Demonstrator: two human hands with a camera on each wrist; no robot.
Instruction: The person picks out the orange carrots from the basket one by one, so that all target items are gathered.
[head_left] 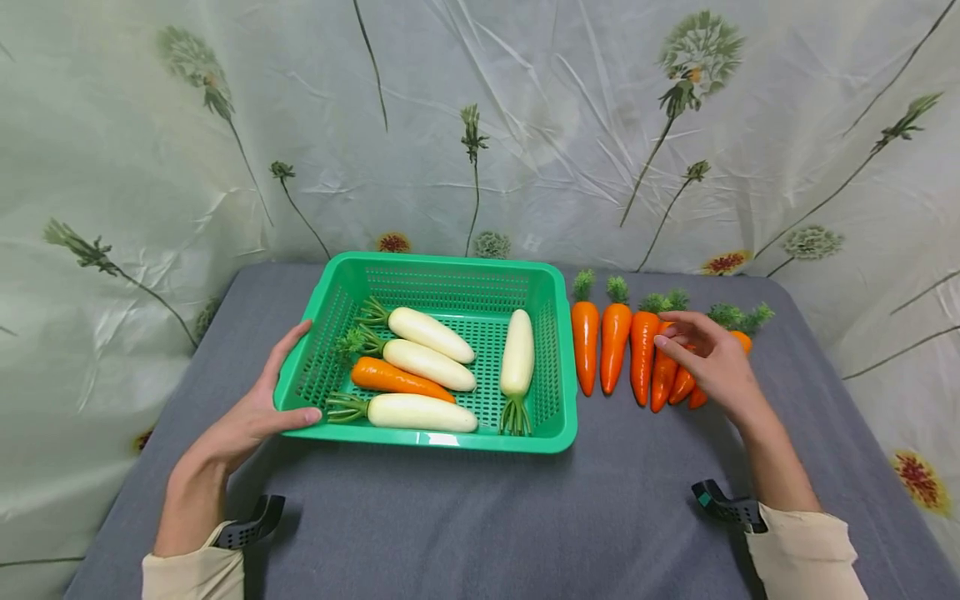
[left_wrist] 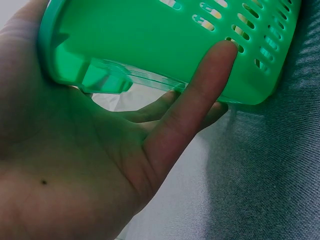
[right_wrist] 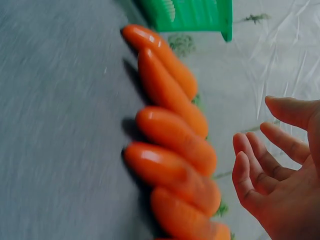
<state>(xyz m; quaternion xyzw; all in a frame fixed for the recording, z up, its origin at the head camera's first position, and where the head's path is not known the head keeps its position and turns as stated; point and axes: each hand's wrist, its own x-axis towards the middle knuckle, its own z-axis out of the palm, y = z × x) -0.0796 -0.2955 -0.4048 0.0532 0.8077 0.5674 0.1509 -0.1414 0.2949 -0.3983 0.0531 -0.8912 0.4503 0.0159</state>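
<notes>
In the head view a green plastic basket point(head_left: 450, 444) holds several white radishes point(head_left: 517, 350) and one carrot point(head_left: 397, 378). My left hand point(head_left: 251, 408) grips the basket's left end, thumb over the rim near the front corner. The left wrist view shows one finger point(left_wrist: 187, 110) against the outer wall point(left_wrist: 135, 35), below the rim. Over the row of carrots point(head_left: 616, 346) right of the basket hovers my right hand point(head_left: 708, 358), holding nothing. In the right wrist view its fingers point(right_wrist: 270, 165) are loosely bent, apart from the carrots point(right_wrist: 175, 130). From above, it partly hides the right-hand carrots.
A grey cloth point(head_left: 480, 533) covers the table. Behind it hangs a pale curtain point(head_left: 420, 183) printed with dandelions and flowers. Both wrists wear a black strap point(head_left: 251, 523). The row of carrots lies close against the basket's right side, green tops toward the curtain.
</notes>
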